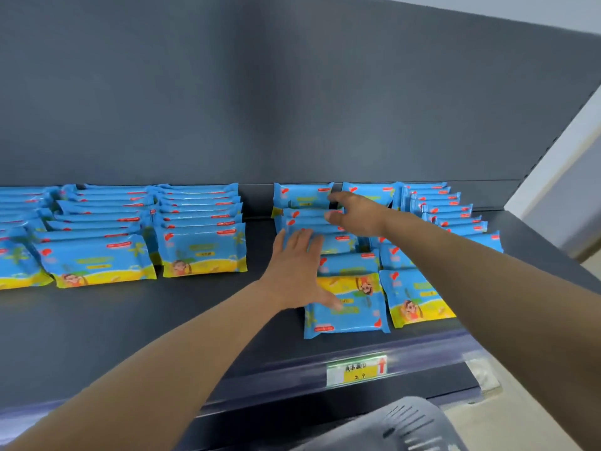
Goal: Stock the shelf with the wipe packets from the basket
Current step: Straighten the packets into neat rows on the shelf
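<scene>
Basket (406,428) cut off at bottom edge, contents hidden. Left hand (299,271) flat, fingers straight, resting on wipe packets (346,317) near the shelf (130,320) front right. Right hand (354,213) at the back packet (302,195), fingers bent; grasp unclear.

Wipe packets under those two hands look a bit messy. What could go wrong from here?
1. The upside-down packet lies flat near the front lip of the shelf; the left hand, spread partly over it, could nudge it off.
2. The right hand reaches to the back packets, and its arm passes low over the right-hand row, so it could knock those flat.
3. That front packet may be left facing opposite to its neighbours.
</scene>
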The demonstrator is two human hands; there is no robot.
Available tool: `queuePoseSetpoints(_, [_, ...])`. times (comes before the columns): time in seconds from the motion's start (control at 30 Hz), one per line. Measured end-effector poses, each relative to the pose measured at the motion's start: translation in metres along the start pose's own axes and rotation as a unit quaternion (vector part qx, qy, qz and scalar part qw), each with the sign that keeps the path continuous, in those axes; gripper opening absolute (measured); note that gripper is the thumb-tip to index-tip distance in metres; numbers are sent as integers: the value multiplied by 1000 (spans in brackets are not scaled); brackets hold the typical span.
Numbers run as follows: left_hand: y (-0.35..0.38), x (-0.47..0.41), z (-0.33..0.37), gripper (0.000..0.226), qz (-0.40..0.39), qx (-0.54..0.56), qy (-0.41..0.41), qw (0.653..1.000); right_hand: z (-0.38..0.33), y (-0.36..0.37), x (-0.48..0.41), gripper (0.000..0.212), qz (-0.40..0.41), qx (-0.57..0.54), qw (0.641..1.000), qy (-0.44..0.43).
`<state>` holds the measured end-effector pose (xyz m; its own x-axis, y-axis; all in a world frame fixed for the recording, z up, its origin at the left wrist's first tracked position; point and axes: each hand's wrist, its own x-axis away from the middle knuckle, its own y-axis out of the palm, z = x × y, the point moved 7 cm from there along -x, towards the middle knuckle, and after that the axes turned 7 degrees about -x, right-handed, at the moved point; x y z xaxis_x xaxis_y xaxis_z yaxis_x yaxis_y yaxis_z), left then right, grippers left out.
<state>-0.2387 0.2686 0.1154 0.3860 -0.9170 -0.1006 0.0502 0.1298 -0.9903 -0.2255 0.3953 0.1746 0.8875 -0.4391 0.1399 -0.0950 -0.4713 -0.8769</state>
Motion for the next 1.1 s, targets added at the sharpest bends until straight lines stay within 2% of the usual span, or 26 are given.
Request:
queuePoseSetpoints(0.13, [-4,-11,-13,118,22,-23,-16,999,12,8,-27,62,-42,-36,998,29])
queuePoseSetpoints(0.27, [-4,-13,-20,116,37,-29,-42,998,17,14,-52,71,-94,56,994,26])
queuePoseSetpoints(0.37, [0,-15,-21,118,4,-9,-72,997,21,26,-63,77,-126,85,988,20])
queuePoseSetpoints(0.5, [1,-17,-22,117,-45,42,-93,994,19,33,-70,83,-149,86,985,2])
queuePoseSetpoints(0.73, [1,-16,-22,114,-22,32,-102,994,17,35,-79,92,-157,134,978,-25])
queuePoseSetpoints(0.83, [2,-16,-22,113,-11,30,-101,994,16,37,-85,86,-144,158,976,-46])
queuePoseSetpoints(1.1, [1,-13,-21,111,-4,29,-108,994,19,38,-89,64,-110,107,986,-61])
